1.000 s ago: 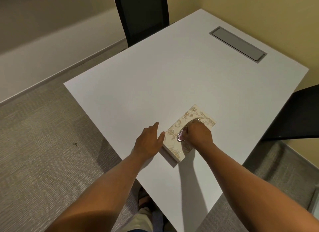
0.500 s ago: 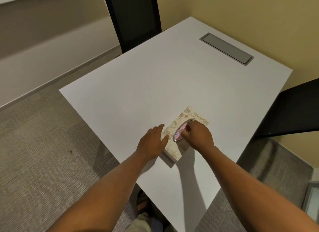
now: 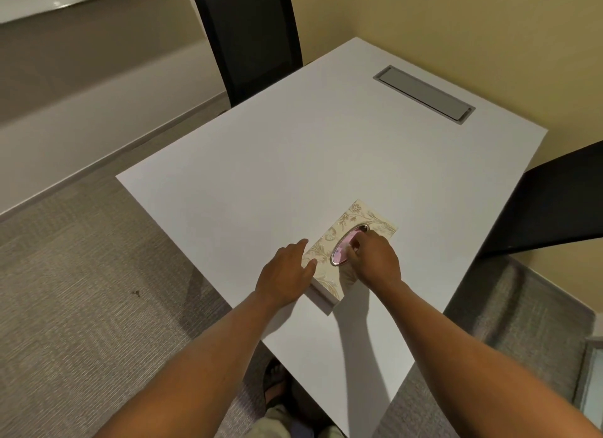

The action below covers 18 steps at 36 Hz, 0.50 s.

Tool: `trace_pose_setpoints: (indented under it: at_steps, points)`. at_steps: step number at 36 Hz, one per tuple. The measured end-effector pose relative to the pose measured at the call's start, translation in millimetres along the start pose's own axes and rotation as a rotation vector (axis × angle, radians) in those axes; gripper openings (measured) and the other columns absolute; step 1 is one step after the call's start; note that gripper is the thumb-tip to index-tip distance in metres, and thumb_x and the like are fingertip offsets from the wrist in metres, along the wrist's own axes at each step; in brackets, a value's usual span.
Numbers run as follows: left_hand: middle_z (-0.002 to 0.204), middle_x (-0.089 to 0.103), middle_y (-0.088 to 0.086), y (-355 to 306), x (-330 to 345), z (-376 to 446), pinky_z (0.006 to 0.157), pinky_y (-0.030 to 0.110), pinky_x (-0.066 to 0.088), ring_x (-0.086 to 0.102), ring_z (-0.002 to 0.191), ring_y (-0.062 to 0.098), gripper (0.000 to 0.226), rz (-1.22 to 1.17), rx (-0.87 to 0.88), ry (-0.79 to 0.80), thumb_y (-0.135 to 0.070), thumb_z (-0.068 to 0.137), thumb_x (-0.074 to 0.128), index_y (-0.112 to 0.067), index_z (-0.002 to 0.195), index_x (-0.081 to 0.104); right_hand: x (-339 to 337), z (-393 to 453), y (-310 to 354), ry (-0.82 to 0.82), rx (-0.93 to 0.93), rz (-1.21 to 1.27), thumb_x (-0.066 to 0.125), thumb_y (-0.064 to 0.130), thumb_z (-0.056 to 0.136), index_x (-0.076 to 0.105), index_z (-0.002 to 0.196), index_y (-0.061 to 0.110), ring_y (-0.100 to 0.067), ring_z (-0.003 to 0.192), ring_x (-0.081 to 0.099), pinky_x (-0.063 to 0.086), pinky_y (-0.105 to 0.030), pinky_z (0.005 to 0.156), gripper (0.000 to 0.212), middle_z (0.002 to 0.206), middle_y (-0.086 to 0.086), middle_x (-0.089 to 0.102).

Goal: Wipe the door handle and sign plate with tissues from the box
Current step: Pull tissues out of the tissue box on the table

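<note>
A cream tissue box (image 3: 329, 245) with a floral pattern lies on the white table (image 3: 293, 176), near its front right part. Its oval, metal-rimmed slot shows a pink tissue (image 3: 342, 250). My left hand (image 3: 287, 274) rests flat against the box's near left end, fingers spread, holding it steady. My right hand (image 3: 375, 258) is over the slot, with fingertips pinched on the tissue inside it. No door handle or sign plate is in view.
A grey cable flap (image 3: 424, 93) is set into the table's far right. A black chair (image 3: 251, 36) stands at the far side, another black chair (image 3: 554, 202) at the right. Yellow walls meet behind the table. Grey carpet (image 3: 81, 290) lies to the left.
My right hand's fingers have gone into the slot and closed on the pink tissue. My left hand stays against the box. The view has shifted slightly.
</note>
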<state>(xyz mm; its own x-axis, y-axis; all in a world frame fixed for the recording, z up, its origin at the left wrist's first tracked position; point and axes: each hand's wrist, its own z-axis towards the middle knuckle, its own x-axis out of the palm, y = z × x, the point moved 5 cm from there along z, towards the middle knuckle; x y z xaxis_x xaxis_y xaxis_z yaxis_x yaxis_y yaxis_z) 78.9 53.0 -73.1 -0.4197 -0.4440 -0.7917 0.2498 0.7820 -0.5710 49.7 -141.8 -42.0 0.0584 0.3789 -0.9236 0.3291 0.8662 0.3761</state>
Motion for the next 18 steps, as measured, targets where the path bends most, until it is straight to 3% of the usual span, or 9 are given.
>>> trace_pose_setpoints:
  at_steps: [7,12,18]
  points:
    - [0.146,0.054,0.005,-5.5,-1.6,4.1,0.100,0.045,0.051,0.051,0.130,0.025,0.060,-0.001,0.018,0.007,-0.045,0.104,0.043,-0.019,0.157,0.033,-20.6,-8.5,1.3,-0.094,0.016,0.056,0.056,0.026,0.093,0.066,0.095,0.017,-0.022,0.086,0.061,0.047,-0.033,0.066,0.013,0.095,0.000,0.067]
    - [0.127,0.062,0.004,-23.8,-2.5,7.1,0.088,0.043,0.055,0.057,0.116,0.028,0.046,0.012,0.120,-0.010,-0.045,0.101,0.044,-0.023,0.142,0.044,-35.7,-17.2,1.8,-0.150,0.025,0.103,0.056,0.026,0.096,0.067,0.099,0.017,-0.021,0.087,0.063,0.039,-0.028,0.067,0.015,0.098,0.000,0.070]
    - [0.137,0.060,0.005,-36.9,-1.5,10.4,0.095,0.043,0.055,0.056,0.123,0.024,0.055,0.050,0.170,-0.001,-0.045,0.101,0.045,-0.020,0.150,0.041,-50.7,-30.1,2.6,-0.229,0.078,0.189,0.056,0.029,0.097,0.066,0.099,0.017,-0.018,0.082,0.063,0.040,-0.026,0.066,0.016,0.096,0.002,0.069]
